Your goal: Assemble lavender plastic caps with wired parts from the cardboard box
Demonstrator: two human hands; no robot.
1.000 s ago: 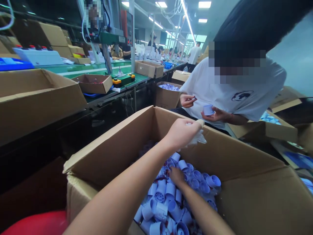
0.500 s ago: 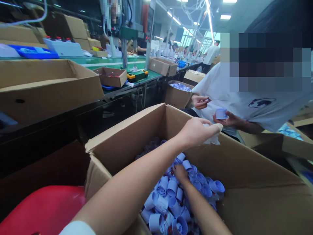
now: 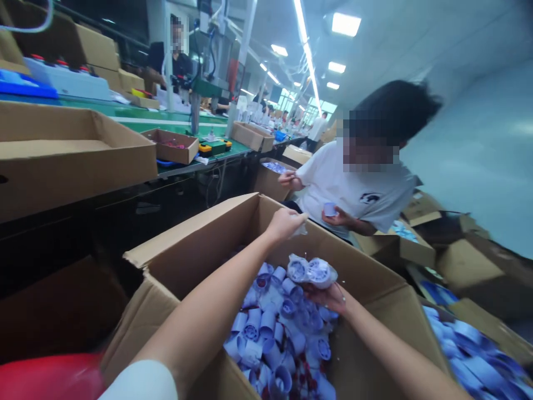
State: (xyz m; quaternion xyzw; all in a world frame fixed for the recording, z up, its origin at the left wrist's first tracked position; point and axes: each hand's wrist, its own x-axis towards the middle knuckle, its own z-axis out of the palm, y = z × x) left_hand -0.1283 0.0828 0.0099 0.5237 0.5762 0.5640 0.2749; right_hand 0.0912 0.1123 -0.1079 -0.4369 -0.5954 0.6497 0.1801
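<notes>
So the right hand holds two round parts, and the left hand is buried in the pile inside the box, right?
Not quite: the left hand isn't buried in the pile inside the box. The head view shows it raised above the pile, pinching something whitish. The right hand does hold two round parts.

The room has a medium brightness and a cold, bluish tint. Light comes from above, from the ceiling panels (image 3: 346,24) and a long light strip (image 3: 307,53), which are burnt to almost pure white; the far windows (image 3: 328,106) also shine pale. On the wall (image 3: 478,183) at right lies a soft glare. Below the bench (image 3: 129,113), the shadow is nearly black. Inside the carton (image 3: 387,322), the left wall is shaded, and the cups (image 3: 252,328) look violet. The wide lens stretches the forearms (image 3: 216,294). The red object (image 3: 50,378) at the lower left is blurred. Coarse squares hide parts of two heads (image 3: 410,111).
</notes>
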